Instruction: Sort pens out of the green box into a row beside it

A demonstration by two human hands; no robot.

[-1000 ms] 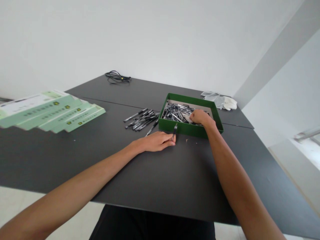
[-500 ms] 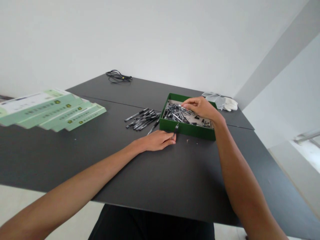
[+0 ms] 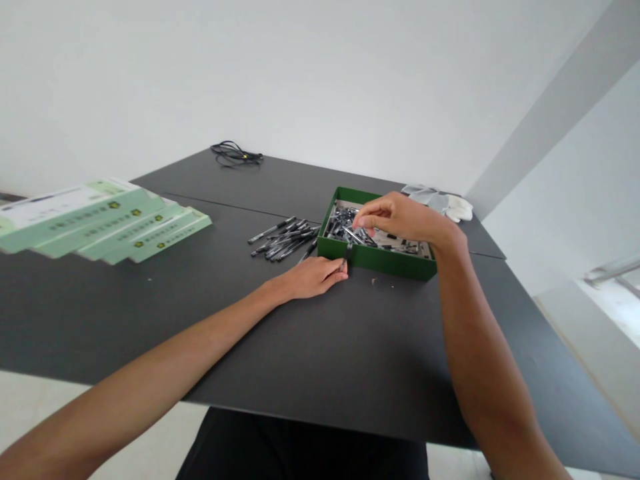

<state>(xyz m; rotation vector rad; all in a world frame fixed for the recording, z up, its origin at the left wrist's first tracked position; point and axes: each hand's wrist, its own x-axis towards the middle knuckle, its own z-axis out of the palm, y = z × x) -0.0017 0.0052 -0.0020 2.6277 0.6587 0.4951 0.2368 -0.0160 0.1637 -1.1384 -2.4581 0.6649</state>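
A green box (image 3: 385,263) holds many loose pen parts (image 3: 345,220), dark and clear pieces lying in a jumble. Against the table, just in front of its near wall, my left hand (image 3: 316,277) is closed around a pen barrel (image 3: 349,252) whose dark tip points up. My right hand (image 3: 397,217) hangs over the middle of the box, thumb and fingers bent together above the parts. Whatever its fingertips pinch is too small to make out. Left of the box lies a heap of black-and-clear pens (image 3: 285,239), touching or close to its wall.
Fanned green-and-white folded sheets (image 3: 135,227) lie on the dark table (image 3: 310,360) at the left. A coiled black cable (image 3: 235,155) rests at the back. White gloves (image 3: 450,205) sit behind the box, to the right.
My right hand has shifted slightly left and toward me over the box, its wrist more raised. My left hand stays almost in place with the pen barrel.
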